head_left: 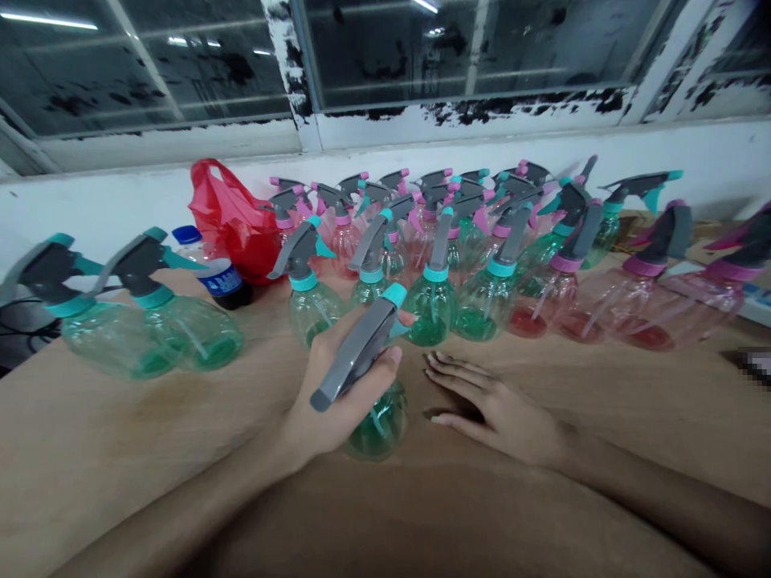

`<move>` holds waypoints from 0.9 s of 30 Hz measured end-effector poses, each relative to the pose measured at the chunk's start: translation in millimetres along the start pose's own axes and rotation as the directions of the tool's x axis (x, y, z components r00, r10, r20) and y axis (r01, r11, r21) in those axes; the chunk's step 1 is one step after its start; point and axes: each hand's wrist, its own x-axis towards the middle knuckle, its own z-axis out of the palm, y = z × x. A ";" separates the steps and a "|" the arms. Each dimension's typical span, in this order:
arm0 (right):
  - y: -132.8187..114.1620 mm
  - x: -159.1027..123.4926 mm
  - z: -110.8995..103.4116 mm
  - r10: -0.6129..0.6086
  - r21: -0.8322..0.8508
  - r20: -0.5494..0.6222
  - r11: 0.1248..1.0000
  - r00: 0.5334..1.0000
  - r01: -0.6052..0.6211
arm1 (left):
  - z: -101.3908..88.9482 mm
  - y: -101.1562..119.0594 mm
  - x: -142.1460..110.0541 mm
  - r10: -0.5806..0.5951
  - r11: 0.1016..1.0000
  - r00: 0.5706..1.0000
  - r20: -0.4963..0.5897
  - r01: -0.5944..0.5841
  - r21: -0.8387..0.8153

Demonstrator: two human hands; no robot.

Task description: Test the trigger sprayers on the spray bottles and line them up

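Observation:
My left hand (337, 385) is wrapped round the neck of a green spray bottle (379, 429) with a grey and teal trigger head. That bottle stands near the table's front, in front of a row of others. To its right, my right hand (482, 401) rests on the tabletop with its fingers stretched out, holding nothing. Just beyond the hands stand more green spray bottles, among them one with a teal collar (430, 317). My left fingers cover the held bottle's collar and part of its trigger.
Two green spray bottles (198, 329) stand at the left. Pink spray bottles (584, 309) line the right side, with several more massed behind. A red plastic bag (232, 217) and a dark drink bottle (222, 281) sit back left. A wall with windows (470, 48) closes off the back.

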 end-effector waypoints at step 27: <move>-3.1 -1.2 -0.7 -0.033 -0.086 0.018 0.996 0.999 0.035 | -0.8 -1.3 0.5 0.010 0.998 0.999 -0.030 -0.008 0.055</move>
